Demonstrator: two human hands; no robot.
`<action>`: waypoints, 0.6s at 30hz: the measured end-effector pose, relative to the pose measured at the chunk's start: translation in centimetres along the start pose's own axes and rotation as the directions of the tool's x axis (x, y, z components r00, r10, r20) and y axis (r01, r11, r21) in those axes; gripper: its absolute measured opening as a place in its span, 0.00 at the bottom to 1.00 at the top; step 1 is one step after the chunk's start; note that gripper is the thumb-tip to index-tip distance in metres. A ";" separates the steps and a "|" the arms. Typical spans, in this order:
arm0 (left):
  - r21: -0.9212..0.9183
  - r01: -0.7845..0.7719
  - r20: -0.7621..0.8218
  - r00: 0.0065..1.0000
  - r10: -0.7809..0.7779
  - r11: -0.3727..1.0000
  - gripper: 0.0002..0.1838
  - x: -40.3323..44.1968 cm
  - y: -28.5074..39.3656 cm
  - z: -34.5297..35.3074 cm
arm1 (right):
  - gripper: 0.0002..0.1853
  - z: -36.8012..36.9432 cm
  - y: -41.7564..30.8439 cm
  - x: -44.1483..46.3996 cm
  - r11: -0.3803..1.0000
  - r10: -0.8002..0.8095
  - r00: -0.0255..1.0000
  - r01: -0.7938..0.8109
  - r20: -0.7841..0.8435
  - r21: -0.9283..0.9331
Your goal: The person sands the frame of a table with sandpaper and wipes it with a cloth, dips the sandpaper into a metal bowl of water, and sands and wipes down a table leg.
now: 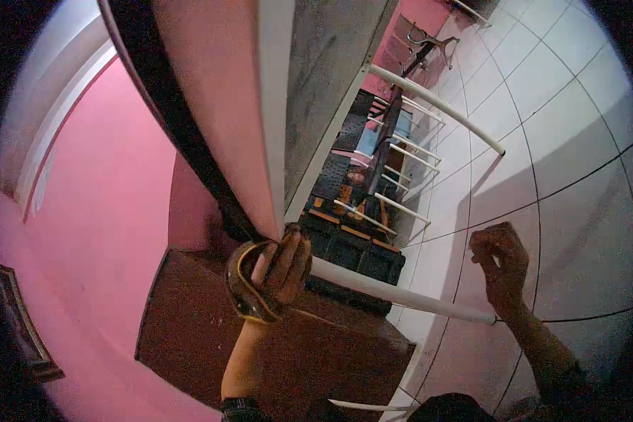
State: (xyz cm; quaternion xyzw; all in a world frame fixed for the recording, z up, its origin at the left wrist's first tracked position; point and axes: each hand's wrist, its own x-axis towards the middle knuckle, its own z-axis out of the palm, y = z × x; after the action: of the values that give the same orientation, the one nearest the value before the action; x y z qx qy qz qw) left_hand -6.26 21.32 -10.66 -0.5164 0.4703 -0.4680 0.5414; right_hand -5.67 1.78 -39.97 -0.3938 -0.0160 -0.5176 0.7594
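Observation:
My left hand (285,271) reaches up at the lower middle, its fingers wrapped round a roll of brown tape (243,292) that hangs about the palm and wrist. Its fingertips lie at the lower corner of a pink panel with a pale edge (271,141), beside a grey surface (330,77). On the right, my right hand (499,260) is over the white tiled floor, fingers curled toward the thumb with a small gap between. Whether anything small is in that pinch is too dim to tell.
White table legs (436,105) stretch across the tiled floor (563,183). Black crates (352,260) stand behind the left hand. A dark red surface (260,359) lies below, a pink wall (105,190) rises at left, and a framed item (28,330) hangs there.

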 end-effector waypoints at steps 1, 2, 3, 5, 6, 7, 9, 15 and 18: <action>-0.002 0.043 -0.066 0.997 -0.043 0.999 0.12 0.5 0.2 -0.4 | 0.02 0.2 -0.3 0.0 1.000 0.011 1.000 -0.011 0.005 0.010; 0.043 0.023 -0.099 0.995 -0.019 0.999 0.11 1.1 0.3 -0.8 | 0.03 0.2 -0.4 -0.1 1.000 0.021 1.000 -0.021 0.009 0.019; 0.089 0.006 -0.132 0.991 0.006 0.996 0.11 1.8 0.3 -1.2 | 0.03 0.3 -0.2 -0.1 0.999 0.028 1.000 -0.027 -0.012 0.028; 0.128 0.009 -0.177 0.984 0.014 0.992 0.10 4.1 0.4 -2.7 | 0.03 -0.2 -0.6 0.5 1.000 0.017 1.000 -0.017 -0.021 0.020; 0.121 0.028 -0.188 0.982 -0.005 0.992 0.10 5.9 0.4 -4.0 | 0.02 -0.4 -0.8 0.7 1.000 0.016 1.000 -0.015 -0.026 0.018; 0.114 0.046 -0.201 0.979 -0.022 0.992 0.09 7.6 0.2 -5.2 | 0.02 -0.7 -1.0 1.0 1.000 0.003 0.999 -0.002 -0.041 0.009; 0.098 -0.028 -0.142 0.989 0.042 0.995 0.09 10.2 -0.6 -7.4 | 0.02 -1.6 -1.2 1.8 1.000 -0.027 0.997 0.026 -0.075 -0.010; 0.122 -0.066 -0.128 0.988 0.081 0.990 0.07 15.1 -1.2 -12.6 | 0.02 -3.7 -2.0 4.3 0.996 -0.093 0.977 0.090 -0.191 -0.027; 0.110 0.017 -0.199 0.980 0.005 0.994 0.09 17.7 -0.3 -14.0 | 0.03 -4.1 -2.9 5.1 0.997 -0.072 0.967 0.070 -0.245 -0.015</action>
State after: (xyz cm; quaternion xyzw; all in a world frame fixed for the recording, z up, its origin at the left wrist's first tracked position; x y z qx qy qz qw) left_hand -17.99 2.07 -11.18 -0.4376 0.4937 -0.5444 0.5181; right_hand -7.15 -5.13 -38.90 -0.3285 0.0655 -0.5893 0.7352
